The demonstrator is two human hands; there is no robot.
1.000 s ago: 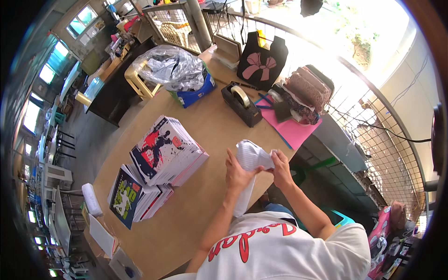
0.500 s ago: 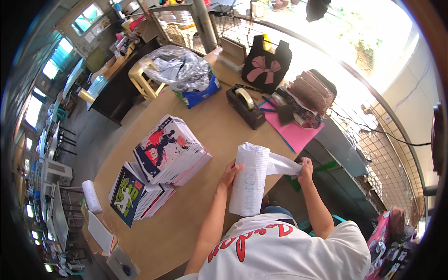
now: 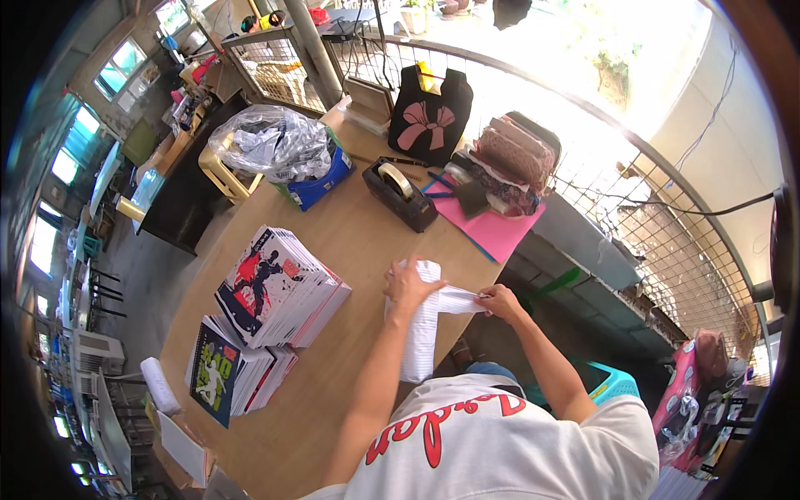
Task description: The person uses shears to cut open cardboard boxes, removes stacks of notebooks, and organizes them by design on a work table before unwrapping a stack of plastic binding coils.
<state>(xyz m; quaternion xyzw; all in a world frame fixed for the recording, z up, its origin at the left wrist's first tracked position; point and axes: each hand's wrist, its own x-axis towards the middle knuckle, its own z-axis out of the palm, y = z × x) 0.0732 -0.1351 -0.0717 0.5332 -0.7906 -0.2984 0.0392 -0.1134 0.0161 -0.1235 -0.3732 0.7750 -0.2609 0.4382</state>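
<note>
A long bundle wrapped in white lined paper [image 3: 421,337] lies at the table's near edge, with faint writing on its side. My left hand [image 3: 407,287] rests across its upper part, fingers spread and thumb stretched to the right. From the bundle's right side a folded strip of the same paper [image 3: 457,300] runs out sideways. At the strip's far end my right hand [image 3: 500,302] is closed, pinching it between thumb and fingers. To the left stand stacked notebooks with a red, white and dark cover [image 3: 271,283], beside more with a dark and green cover [image 3: 218,375].
A black tape dispenser [image 3: 400,196] stands beyond the bundle, near pink paper [image 3: 492,229] and a pile of pouches [image 3: 512,158]. Farther back are a black bag with a pink bow [image 3: 429,117] and a blue box [image 3: 321,183] holding clear plastic. Wire mesh [image 3: 633,225] borders the right side.
My left hand has moved from the bundle's left side onto its top, its fingers spreading. My right hand has drawn nearer the bundle with the strip. The view has shifted slightly.
</note>
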